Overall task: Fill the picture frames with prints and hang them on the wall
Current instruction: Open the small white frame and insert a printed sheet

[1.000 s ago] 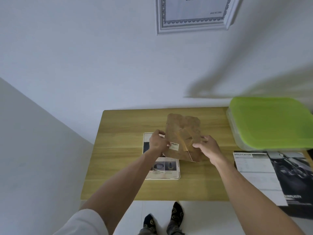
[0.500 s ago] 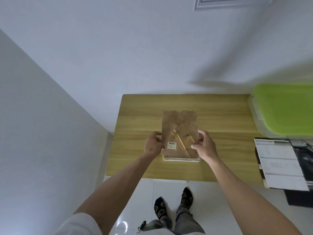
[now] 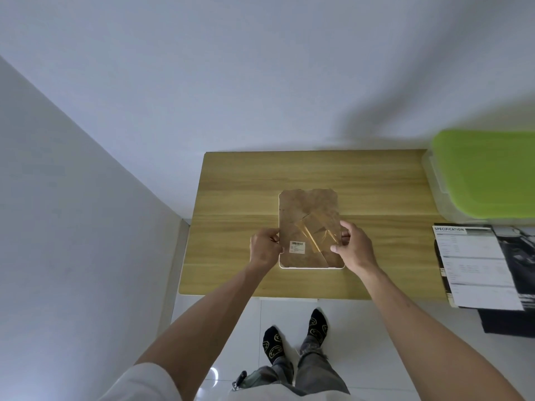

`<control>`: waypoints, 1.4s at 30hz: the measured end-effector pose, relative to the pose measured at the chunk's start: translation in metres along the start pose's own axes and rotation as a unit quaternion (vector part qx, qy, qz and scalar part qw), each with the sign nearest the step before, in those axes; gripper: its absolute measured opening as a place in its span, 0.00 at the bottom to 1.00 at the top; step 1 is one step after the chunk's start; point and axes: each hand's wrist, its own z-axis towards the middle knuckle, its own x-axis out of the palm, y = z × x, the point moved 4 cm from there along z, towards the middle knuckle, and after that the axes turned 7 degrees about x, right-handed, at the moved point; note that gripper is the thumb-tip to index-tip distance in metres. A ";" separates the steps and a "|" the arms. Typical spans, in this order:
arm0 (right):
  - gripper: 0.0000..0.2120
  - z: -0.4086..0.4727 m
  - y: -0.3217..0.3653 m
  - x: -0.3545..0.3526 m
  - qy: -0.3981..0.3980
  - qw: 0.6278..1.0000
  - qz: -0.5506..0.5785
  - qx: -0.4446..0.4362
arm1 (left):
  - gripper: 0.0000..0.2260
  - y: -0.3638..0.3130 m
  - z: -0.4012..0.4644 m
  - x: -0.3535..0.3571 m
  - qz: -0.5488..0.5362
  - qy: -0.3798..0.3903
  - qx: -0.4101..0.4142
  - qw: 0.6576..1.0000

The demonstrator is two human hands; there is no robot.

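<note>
**Parts that cannot be seen or read**

The brown backing board (image 3: 308,224) covers the white picture frame (image 3: 311,267), so only a thin edge shows. The small text on the barcode label (image 3: 297,247) is unreadable. The green-lidded box (image 3: 486,175) and the printed sheets (image 3: 477,264) are cut by the right edge. The fingertips of both hands lie hidden beside the board.

White picture frame (image 3: 311,267) face-down on table, brown backing board (image 3: 307,215) with barcode sticker (image 3: 297,246) uppermost
</note>
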 end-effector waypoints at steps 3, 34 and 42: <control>0.37 0.001 0.000 0.000 -0.010 1.000 -0.021 -0.006 | 0.19 0.002 0.002 0.000 0.014 0.004 -0.009 1.000; 0.60 0.040 0.054 0.006 0.180 0.839 -0.491 -0.148 | 0.69 -0.045 0.064 0.019 0.467 0.265 0.174 0.826; 0.62 0.051 0.057 0.003 0.195 0.824 -0.511 -0.150 | 0.68 -0.045 0.075 0.023 0.486 0.314 0.181 0.795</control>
